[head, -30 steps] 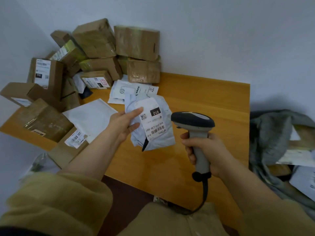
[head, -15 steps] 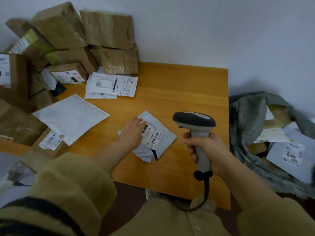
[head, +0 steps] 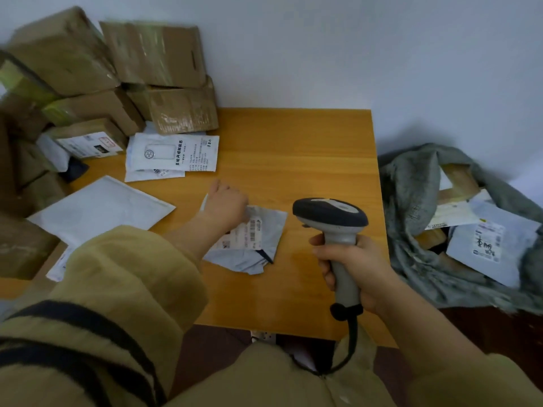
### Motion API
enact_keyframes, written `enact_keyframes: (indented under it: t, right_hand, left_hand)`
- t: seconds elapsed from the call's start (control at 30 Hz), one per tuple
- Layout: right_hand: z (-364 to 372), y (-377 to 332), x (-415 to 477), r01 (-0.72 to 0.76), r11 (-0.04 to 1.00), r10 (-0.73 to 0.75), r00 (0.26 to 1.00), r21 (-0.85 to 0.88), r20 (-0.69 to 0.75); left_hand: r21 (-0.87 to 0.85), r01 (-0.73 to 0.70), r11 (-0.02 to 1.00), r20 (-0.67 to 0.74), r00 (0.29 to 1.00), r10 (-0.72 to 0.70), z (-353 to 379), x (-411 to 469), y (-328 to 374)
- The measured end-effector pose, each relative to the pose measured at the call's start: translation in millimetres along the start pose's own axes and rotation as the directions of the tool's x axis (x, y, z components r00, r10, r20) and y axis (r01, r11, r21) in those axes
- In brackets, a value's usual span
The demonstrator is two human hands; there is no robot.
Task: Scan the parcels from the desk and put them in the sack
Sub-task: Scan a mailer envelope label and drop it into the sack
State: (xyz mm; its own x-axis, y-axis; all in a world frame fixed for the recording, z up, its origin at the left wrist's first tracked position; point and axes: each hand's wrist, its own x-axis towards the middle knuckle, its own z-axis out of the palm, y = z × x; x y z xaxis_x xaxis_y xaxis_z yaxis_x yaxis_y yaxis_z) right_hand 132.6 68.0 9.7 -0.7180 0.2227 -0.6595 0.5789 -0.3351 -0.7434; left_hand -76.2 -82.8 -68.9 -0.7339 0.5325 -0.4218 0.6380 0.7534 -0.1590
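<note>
Cardboard boxes (head: 111, 83) are stacked against the wall at the far left corner of the desk (head: 308, 148), and more of them crowd its left edge. In front of the stack a printed white packet (head: 173, 154) lies flat. Nearer the person, a white padded envelope (head: 100, 210) lies with one corner pointing toward the middle of the desk.

The left hand (head: 226, 204) reaches in from the lower left and rests on the upper left corner of the grey parcel (head: 258, 245). Its fingers (head: 242, 208) bend down onto the wrapping with the thumb stuck out to the side. I cannot tell whether they pinch the parcel or only press on it. The grey parcel lies crumpled in the middle of the desk, label up, well apart from every edge and from the other packets.

Bare wood runs from the parcel to the back edge at the wall, to the right edge and to the front edge.

The right hand (head: 355, 268) holds the scanner (head: 332, 218) upright, fingers wrapped round its grip. The scanner's head is just to the right of the parcel and close to the desk's right edge. Its cable (head: 351, 345) drops past the front edge.

Just beyond the right edge the grey sack (head: 411, 201) slumps open, lower than the desk. Labelled parcels (head: 493, 248) show in its mouth.
</note>
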Motion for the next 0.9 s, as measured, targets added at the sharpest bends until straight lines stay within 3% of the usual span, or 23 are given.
enact_keyframes:
  t: [0.07,0.1,0.17,0.23,0.27,0.33,0.5,0.9]
  right_hand:
    - [2,-5,-2,0.035,0.999,-0.035,0.999,0.014,0.015]
    - [3,-8,-3,0.052,0.998,-0.053,0.998,0.024,0.022]
    - [6,-14,-7,0.089,0.995,-0.091,0.995,0.048,0.038]
    - [7,-18,-10,0.130,0.990,-0.133,0.989,0.061,0.058]
    - [7,-20,-11,0.149,0.987,-0.153,0.986,0.059,0.065]
    - [6,-24,-14,0.183,0.982,-0.186,0.980,0.042,0.075]
    - [1,-32,-21,0.248,0.969,-0.246,0.965,-0.006,0.094]
    - [-7,-38,-34,0.295,0.946,-0.283,0.954,-0.137,0.098]
  left_hand:
    - [-0.388,0.125,0.913,-0.057,0.986,-0.159,-22,-9,-8]
    - [-0.583,0.160,0.797,-0.070,0.967,-0.245,-31,-13,-12]
    - [-0.877,0.149,0.456,-0.041,0.924,-0.380,-43,-22,-18]
    - [-0.990,0.095,0.106,0.042,0.908,-0.416,-50,-32,-17]
    - [-0.998,0.069,-0.009,0.067,0.908,-0.414,-52,-36,-16]
    - [-0.991,0.025,-0.133,0.080,0.902,-0.424,-54,-42,-12]
    - [-0.980,-0.036,-0.195,0.066,0.866,-0.495,-62,-49,-1]
    - [-0.994,-0.054,-0.092,0.002,0.852,-0.523,-73,-52,11]
